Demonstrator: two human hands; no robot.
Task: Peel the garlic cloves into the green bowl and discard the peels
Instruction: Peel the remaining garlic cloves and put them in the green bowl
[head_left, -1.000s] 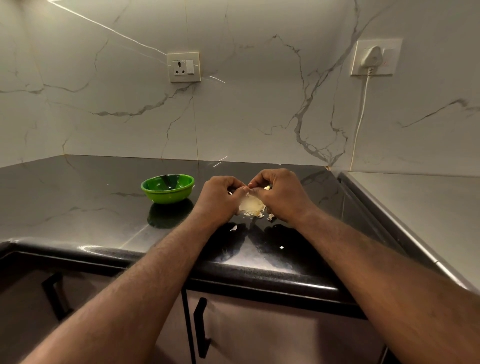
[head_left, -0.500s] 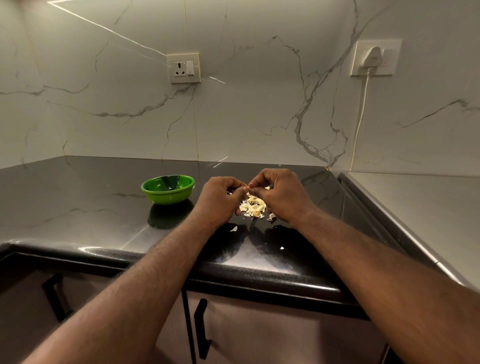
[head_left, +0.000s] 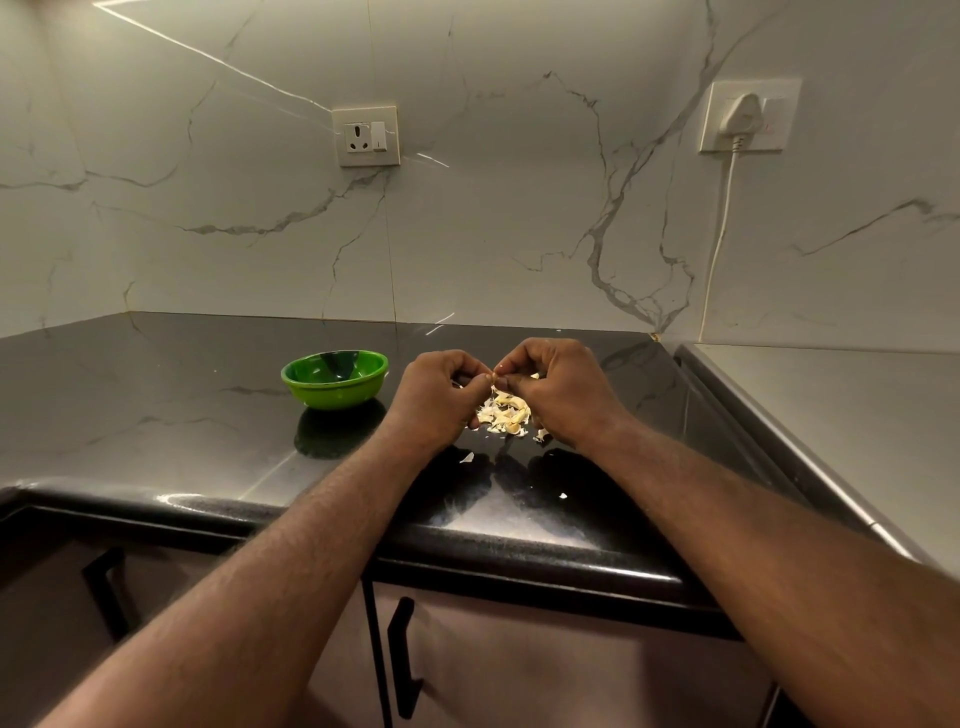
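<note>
The left hand (head_left: 436, 400) and the right hand (head_left: 563, 395) meet fingertip to fingertip above the black counter (head_left: 156, 405), fingers curled. They pinch something tiny — likely a garlic clove (head_left: 497, 372), but it is hard to see. A pile of peels (head_left: 506, 413) lies just below. The green bowl (head_left: 317, 397) sits to the left, near but not touching.

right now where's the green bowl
In the head view the green bowl sits on the black counter, left of the left hand, apart from it, below the wall socket.
</note>
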